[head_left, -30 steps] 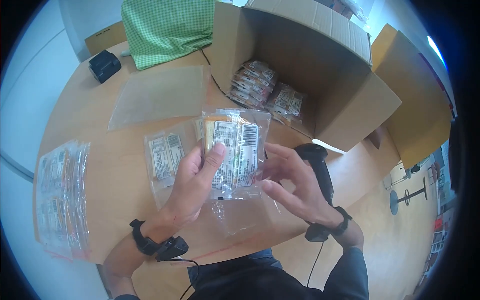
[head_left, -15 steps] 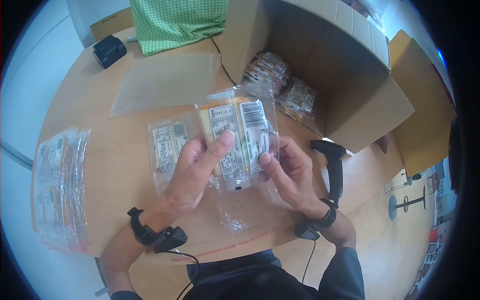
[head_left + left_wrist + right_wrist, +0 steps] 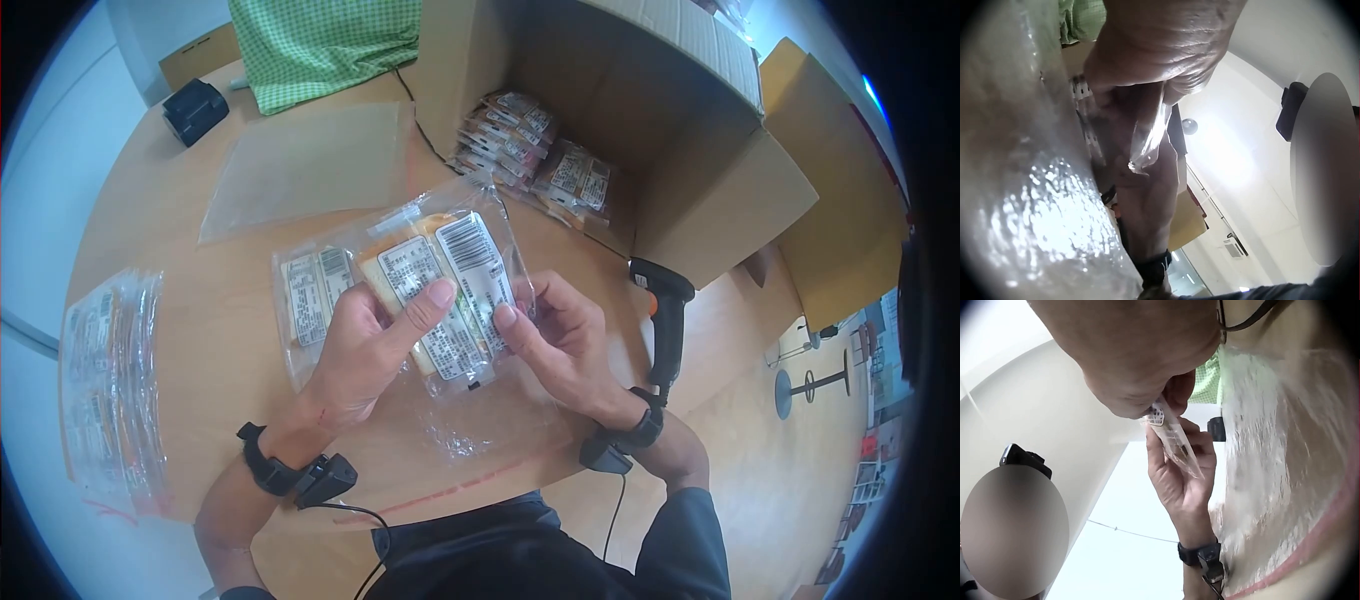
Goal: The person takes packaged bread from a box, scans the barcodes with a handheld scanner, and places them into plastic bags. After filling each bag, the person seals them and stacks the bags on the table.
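Both hands hold a clear-wrapped sandwich (image 3: 468, 250), its two printed labels and barcode turned upward. The left hand (image 3: 360, 350) grips the left side, thumb over a label. At the lower right edge, the right hand (image 3: 560, 350) pinches the wrapper between thumb and fingers. The right wrist view shows the pack edge-on (image 3: 1175, 440), between the two hands. Behind the left hand lies another labelled sandwich pack (image 3: 308, 300), partly covered. Below the hands, a large clear plastic bag (image 3: 460, 440) with a red line along its edge spreads over the table.
An open cardboard box (image 3: 720, 190) holds stacked sandwich packs (image 3: 505, 140). To the right lies a black handheld scanner (image 3: 665, 310). Filled clear bags (image 3: 110, 390) line the left edge. Farther back are a flat clear bag (image 3: 310, 165), a black device (image 3: 195, 112) and a green checked cloth (image 3: 330, 50).
The right hand, earlier loosely beside the pack, has come to pinch its right edge. The sandwich pack has tilted, its top leaning left.
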Demonstrator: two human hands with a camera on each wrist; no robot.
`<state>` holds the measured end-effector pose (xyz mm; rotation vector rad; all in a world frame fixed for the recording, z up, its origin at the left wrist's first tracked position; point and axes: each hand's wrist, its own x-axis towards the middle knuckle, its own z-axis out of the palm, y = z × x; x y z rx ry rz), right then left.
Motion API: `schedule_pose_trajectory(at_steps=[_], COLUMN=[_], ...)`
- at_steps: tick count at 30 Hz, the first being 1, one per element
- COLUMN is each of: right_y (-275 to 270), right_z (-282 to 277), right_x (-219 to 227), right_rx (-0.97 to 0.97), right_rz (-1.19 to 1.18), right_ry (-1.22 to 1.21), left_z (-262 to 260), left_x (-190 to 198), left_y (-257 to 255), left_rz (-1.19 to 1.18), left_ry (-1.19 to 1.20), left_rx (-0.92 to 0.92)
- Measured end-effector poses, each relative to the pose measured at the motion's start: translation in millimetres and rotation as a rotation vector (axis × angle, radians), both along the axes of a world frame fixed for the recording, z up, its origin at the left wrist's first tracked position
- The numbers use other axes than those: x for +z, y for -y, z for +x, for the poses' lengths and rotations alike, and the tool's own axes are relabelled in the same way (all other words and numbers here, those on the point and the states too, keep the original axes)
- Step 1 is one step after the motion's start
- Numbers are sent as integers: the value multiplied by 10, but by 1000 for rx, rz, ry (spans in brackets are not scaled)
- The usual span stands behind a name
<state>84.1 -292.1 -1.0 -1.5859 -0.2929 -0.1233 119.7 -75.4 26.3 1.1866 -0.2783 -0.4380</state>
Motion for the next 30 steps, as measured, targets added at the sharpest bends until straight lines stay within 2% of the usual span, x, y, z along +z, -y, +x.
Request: schedule_pose_trajectory(at_steps=[13,19,21,27,30], right_y=[-20,-15,-51,-60,-74], right_z=[2,180,241,113,104], right_x=[27,25,29,-16,-6], right_rx=[3,71,81,99,62], right_rz=[-19,-47,8,25,21], right_ry=[-26,-70,-79,-118,-99], left_z=[-17,20,48,89,92], left_x=[-21,-23,-27,-104,-149], left_y=[27,9,-8,28,39], left_rz=[4,2,49,-28,-15], left_ry=[-15,-18,14,-61,-46], left_rx=[37,94,93,141,83])
